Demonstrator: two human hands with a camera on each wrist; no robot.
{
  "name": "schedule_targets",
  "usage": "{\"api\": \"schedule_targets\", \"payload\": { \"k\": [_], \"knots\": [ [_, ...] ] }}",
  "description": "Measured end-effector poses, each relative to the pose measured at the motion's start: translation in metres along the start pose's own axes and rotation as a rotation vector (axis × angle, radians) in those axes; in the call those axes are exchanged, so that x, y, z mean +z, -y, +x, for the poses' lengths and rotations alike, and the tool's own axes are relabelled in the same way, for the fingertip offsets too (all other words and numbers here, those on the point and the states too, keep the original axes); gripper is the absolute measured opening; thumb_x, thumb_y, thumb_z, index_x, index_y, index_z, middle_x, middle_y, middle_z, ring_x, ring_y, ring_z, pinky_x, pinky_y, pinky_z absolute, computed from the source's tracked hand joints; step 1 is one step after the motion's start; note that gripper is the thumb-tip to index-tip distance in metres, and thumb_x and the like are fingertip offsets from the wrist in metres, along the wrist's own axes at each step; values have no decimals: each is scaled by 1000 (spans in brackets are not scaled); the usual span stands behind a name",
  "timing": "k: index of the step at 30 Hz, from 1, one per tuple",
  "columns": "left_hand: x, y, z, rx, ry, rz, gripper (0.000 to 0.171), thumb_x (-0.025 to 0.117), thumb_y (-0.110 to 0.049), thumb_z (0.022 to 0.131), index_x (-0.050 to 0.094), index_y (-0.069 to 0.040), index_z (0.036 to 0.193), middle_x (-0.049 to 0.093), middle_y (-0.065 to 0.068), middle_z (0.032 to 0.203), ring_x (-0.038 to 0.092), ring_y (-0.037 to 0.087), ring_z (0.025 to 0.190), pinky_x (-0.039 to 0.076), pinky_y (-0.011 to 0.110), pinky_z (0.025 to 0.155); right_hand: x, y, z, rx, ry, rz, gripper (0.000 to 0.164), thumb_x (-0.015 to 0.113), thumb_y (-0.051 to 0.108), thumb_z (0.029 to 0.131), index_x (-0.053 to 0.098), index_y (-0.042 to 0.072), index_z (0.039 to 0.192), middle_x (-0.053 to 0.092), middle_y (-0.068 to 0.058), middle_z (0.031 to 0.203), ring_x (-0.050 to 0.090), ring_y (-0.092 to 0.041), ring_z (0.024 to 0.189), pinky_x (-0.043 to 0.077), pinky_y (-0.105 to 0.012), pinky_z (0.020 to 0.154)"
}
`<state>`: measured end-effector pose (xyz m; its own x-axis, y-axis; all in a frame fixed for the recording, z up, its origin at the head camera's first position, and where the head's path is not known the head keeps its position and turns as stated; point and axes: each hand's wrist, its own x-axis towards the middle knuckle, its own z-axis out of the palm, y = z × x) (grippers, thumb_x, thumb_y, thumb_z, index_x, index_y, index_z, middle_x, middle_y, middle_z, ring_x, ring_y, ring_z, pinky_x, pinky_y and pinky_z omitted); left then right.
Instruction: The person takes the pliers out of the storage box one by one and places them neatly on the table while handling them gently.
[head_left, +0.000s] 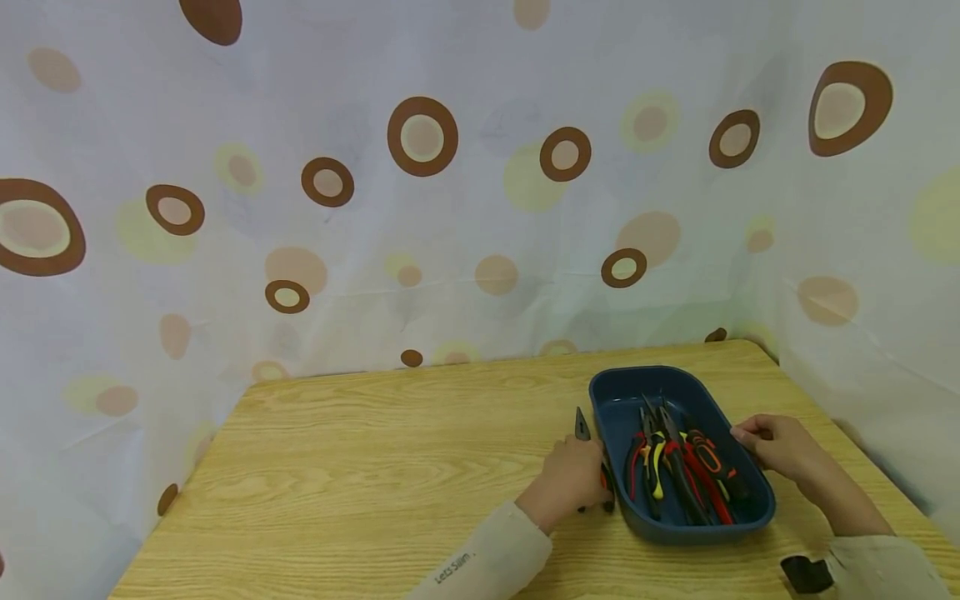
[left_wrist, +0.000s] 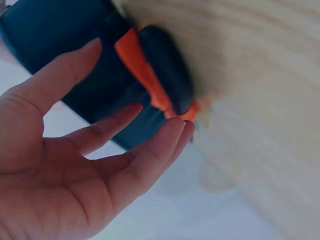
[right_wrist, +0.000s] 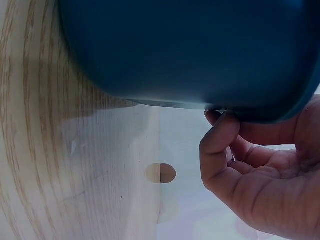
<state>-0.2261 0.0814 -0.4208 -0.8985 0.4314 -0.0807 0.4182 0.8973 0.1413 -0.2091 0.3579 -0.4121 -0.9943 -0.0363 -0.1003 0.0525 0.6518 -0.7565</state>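
A pair of long-nose pliers (head_left: pixel 582 425) with orange-and-black handles (left_wrist: pixel 167 70) lies on the table along the left side of a dark blue tray (head_left: pixel 624 402). Over these pliers is my left hand (head_left: pixel 572 477); its fingers are loosely extended, with fingertips close to the handles and the thumb apart from them. Whether the fingertips touch the handles I cannot tell. At the tray's right side my right hand (head_left: pixel 783 450) pinches the rim with thumb and bent fingers. Inside the tray lie several pliers (head_left: pixel 697 479) with red, yellow, orange and black handles.
The wooden table (head_left: pixel 375 467) extends to the left of the tray. A white curtain (head_left: pixel 465 217) with brown and beige rounded shapes hangs behind and beside the table. A black patch (head_left: pixel 807 575) shows by the right sleeve.
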Motion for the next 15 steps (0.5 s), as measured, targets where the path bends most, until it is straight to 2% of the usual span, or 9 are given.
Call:
{"api": "schedule_targets", "payload": {
  "k": [5,9,15],
  "knots": [
    [-16,-5,-5,-19,-27,22,32,82,-25,74,68,-15,101,61,7,98,57,18,86,49,29,65,0,0,-1,5,3,7,35,41,12,103,52,-20,107,61,-7,84,56,-14,69,50,-28,63],
    [-26,-11,-10,-25,-71,58,38,85,-24,72,66,-15,104,58,6,101,55,17,88,49,26,63,0,0,-1,0,-4,5,35,41,12,103,52,-20,107,61,-7,85,56,-14,69,50,-28,63],
    [-30,-23,-15,-44,-202,143,24,73,-24,86,63,-15,107,57,5,109,54,15,101,51,24,68,1,0,-2,-14,-14,2,33,40,9,103,52,-21,107,63,-9,86,58,-13,70,51,-28,63]
  ]
}}
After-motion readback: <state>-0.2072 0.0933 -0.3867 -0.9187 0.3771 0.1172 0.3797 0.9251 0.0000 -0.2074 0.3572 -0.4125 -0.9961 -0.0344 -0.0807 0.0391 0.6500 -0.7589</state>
